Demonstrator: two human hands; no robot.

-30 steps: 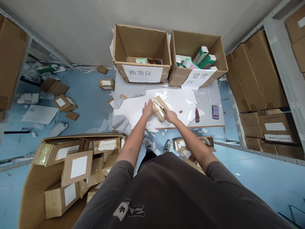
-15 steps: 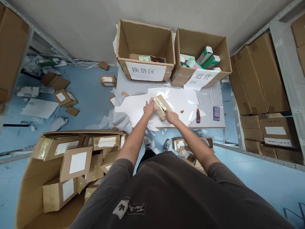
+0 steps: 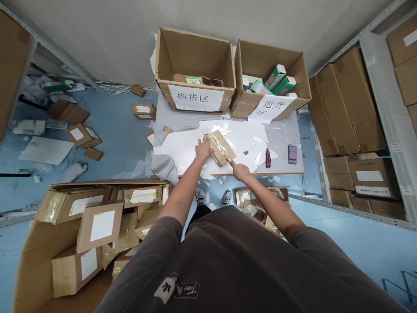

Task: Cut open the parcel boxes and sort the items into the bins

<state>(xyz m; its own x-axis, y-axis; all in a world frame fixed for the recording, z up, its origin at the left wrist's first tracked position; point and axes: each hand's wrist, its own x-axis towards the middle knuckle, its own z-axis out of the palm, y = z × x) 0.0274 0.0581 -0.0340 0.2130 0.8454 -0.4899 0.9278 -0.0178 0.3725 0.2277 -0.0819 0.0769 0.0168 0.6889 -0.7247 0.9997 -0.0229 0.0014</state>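
A small cardboard box [image 3: 224, 145] with shiny clear tape along its top lies at a slant on the white table [image 3: 185, 150]. My left hand [image 3: 203, 148] grips its left end, fingers at the far corner and thumb along the side. Just off the box's near right corner, my right hand [image 3: 241, 171] is closed round a slim, dark-and-yellowish thing whose tip meets the end of the tape; the fist hides most of it. To the right lie a red-and-black utility knife [image 3: 267, 158] and a phone [image 3: 292, 154].
Two large open cartons with paper signs, the left carton [image 3: 195, 56] and the right carton [image 3: 270, 56], stand along the table's back. Paper scraps [image 3: 257, 138] litter the table. A big carton of parcels [image 3: 102, 225] is at my left; shelves with boxes [image 3: 348, 104] rise at right.
My right hand has drawn back toward me and rightward, from the box's top to beyond its near corner. My left hand stays on the box. The whole view has shifted slightly.
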